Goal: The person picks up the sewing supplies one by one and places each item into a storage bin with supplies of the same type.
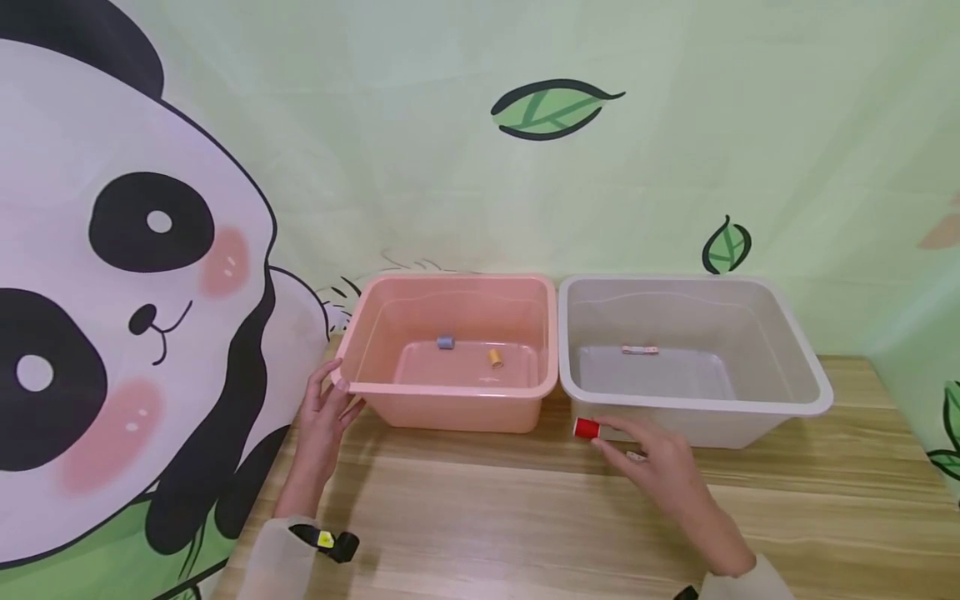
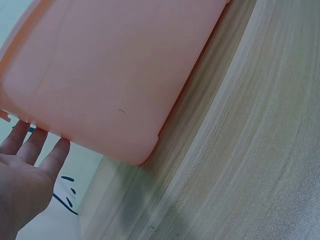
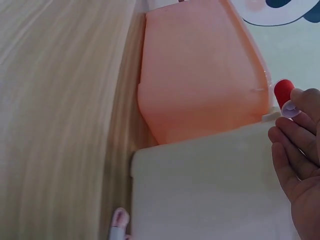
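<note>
Red piece: a small red cylinder [image 1: 587,428] is pinched at the fingertips of the right hand [image 1: 660,467], low over the bench and just in front of the near left corner of the white bin. In the right wrist view the red cylinder [image 3: 283,92] shows beside a pale ring-like part at the fingertips; it may be a cap or a spool end, but the view is too small to tell.

Right hand: fingers curled lightly round the red cylinder, palm down, wrist reaching in from the bench's near right edge.

Left hand: the left hand [image 1: 324,410] lies with its fingers straight against the near left corner of the pink bin, holding nothing; it seems to be steadying the bin. The left wrist view shows its fingertips [image 2: 35,145] touching the bin's rim from below.

Pink bin: the pink bin [image 1: 450,390] stands at the back of the bench, to the left, touching the white bin. Inside lie a small grey-blue piece [image 1: 446,342] and an orange piece [image 1: 496,357], apart from each other.

White bin: the white bin [image 1: 697,408] stands to the right and holds one flat pinkish strip [image 1: 640,350] near its back wall.

Bench: the wooden bench [image 1: 487,508] runs up to a wall with a panda [image 1: 112,317] and leaves.
</note>
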Action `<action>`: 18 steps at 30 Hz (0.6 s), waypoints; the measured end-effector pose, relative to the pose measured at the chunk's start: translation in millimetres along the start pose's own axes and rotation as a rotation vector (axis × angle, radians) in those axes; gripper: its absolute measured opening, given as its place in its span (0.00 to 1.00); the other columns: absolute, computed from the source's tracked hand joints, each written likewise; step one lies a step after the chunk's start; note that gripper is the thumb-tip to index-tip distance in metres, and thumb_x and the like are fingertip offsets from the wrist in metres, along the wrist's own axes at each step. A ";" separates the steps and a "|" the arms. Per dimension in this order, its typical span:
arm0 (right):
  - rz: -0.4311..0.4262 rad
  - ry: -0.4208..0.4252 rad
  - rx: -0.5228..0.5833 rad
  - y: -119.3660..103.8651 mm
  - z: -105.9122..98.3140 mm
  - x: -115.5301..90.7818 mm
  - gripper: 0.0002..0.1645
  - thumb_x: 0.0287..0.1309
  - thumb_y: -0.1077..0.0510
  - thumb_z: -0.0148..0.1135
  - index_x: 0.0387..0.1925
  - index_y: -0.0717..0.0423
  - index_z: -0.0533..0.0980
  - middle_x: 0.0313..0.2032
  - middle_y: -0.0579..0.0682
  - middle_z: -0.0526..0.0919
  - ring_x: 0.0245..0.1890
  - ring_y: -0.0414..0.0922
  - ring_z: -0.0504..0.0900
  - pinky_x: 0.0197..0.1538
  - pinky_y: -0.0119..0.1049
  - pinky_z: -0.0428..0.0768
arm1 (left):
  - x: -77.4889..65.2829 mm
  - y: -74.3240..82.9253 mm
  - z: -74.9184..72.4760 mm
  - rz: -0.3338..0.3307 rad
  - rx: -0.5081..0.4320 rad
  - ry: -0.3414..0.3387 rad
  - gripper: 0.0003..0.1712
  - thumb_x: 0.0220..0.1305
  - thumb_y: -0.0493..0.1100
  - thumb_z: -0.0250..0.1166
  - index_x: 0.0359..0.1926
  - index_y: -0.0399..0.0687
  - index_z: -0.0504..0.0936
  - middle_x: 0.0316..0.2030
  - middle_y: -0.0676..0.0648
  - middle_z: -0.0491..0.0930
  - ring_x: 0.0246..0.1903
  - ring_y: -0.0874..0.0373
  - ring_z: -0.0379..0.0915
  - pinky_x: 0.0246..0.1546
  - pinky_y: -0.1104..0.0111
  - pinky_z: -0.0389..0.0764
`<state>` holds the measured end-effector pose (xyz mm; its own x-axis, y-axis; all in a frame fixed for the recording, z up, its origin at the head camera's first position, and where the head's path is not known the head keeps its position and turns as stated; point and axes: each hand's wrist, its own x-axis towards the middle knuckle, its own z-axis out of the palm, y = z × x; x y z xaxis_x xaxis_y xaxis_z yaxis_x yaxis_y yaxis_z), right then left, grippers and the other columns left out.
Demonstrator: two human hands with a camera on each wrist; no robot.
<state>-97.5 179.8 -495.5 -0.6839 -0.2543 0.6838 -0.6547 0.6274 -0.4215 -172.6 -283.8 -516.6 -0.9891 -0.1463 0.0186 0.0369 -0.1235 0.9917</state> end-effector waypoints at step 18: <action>0.005 -0.087 0.031 -17.0 -11.4 35.4 0.25 0.46 0.59 0.82 0.49 0.50 0.85 0.46 0.46 0.89 0.47 0.45 0.88 0.55 0.22 0.78 | -0.1 -0.6 -1.1 0.000 -0.008 0.007 0.28 0.77 0.50 0.57 0.73 0.58 0.63 0.74 0.45 0.60 0.65 0.49 0.72 0.59 0.63 0.79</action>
<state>-106.8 168.6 -457.3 -0.7116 -0.3154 0.6279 -0.6602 0.6059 -0.4438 -172.4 -284.8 -517.3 -0.9880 -0.1533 0.0180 0.0384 -0.1313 0.9906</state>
